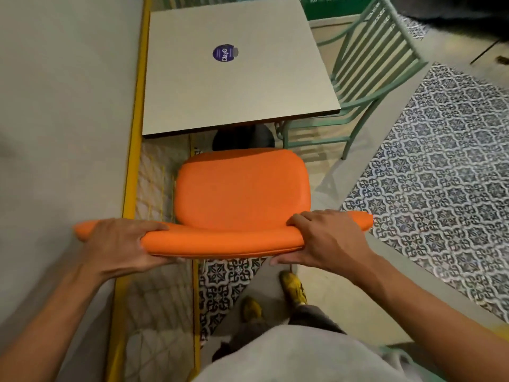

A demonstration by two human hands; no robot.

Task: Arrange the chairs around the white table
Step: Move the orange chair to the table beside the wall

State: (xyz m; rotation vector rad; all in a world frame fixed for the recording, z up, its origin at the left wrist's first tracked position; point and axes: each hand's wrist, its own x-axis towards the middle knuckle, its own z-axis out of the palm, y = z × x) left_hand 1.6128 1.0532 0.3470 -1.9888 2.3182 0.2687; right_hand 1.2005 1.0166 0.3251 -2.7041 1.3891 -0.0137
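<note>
Both hands (pixel 121 244) (pixel 325 238) clamp fingers on orange chair (pixel 242 194); green chair (pixel 366 78) flanks white table (pixel 234 92)

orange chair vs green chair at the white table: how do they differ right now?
The orange chair is padded, with a solid cushioned seat and backrest; the green chair is a bare slatted frame. The orange chair is gripped at its backrest by the left hand and right hand; nobody touches the green chair. The orange one faces the white table at its near edge, the green one stands at its right side. Both stand upright.
</note>
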